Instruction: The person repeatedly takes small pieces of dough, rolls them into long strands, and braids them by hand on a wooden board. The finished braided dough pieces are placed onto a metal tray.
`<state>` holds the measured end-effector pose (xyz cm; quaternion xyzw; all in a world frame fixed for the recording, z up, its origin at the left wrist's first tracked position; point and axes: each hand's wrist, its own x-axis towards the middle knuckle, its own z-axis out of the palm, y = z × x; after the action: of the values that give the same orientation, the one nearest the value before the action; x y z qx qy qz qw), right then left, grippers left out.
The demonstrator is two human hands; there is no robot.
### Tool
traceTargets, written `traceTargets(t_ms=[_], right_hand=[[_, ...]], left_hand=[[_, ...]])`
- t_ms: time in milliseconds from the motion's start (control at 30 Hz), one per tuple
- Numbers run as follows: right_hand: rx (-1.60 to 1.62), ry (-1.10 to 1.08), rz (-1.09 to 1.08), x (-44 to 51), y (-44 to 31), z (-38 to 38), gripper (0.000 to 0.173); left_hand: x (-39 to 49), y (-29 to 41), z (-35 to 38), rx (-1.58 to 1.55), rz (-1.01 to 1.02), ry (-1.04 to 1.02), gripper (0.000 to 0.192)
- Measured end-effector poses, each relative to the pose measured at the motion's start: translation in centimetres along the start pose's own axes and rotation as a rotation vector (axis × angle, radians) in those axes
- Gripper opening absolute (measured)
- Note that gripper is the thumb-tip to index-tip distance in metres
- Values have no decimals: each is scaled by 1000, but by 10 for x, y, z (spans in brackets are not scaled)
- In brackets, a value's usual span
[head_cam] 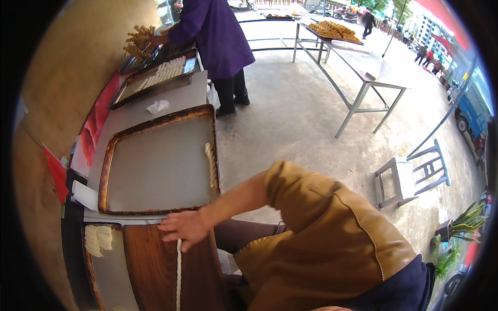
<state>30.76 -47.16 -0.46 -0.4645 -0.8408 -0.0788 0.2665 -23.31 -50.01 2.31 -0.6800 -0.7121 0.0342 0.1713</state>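
Note:
My right hand (186, 229) lies palm down at the far end of a brown wooden board (149, 260), fingers stretched out and a little apart. A long, thin twisted dough rope (179, 276) runs from beneath it along the board and out at the bottom edge. The rope's end under the palm is hidden. My left hand is out of view. Just beyond the board sits a large baking tray (155, 163) with a browned rim. One braided dough twist (211, 165) rests along its right side.
Several pale dough pieces (98, 239) lie in a narrow tray (113, 276) left of the board. Farther up, a person in a purple coat (218, 39) stands by a tray of raw twists (163, 74). Fried twists (334, 31) are heaped on a metal table (385, 72). A chair (404, 179) stands at right.

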Motion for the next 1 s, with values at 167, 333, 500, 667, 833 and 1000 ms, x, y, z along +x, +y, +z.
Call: traceTargets(t_ms=[167, 333, 500, 667, 833, 1000], right_hand=[[160, -129, 25, 13, 30, 21, 28], [151, -1, -1, 0, 28, 24, 12], [112, 305, 172, 12, 4, -6, 9], [-76, 75, -129, -33, -25, 16, 27], [253, -62, 0, 24, 15, 41, 76], [247, 0, 6, 46, 24, 13, 25]], left_hand=[[-18, -15, 4, -243, 291, 260, 46], [2, -15, 13, -212, 227, 253, 43], [28, 8, 8, -172, 306, 372, 41], [57, -21, 51, -138, 313, 409, 38], [47, -65, 95, -54, 195, 416, 36], [-93, -12, 27, -316, -30, -44, 57]])
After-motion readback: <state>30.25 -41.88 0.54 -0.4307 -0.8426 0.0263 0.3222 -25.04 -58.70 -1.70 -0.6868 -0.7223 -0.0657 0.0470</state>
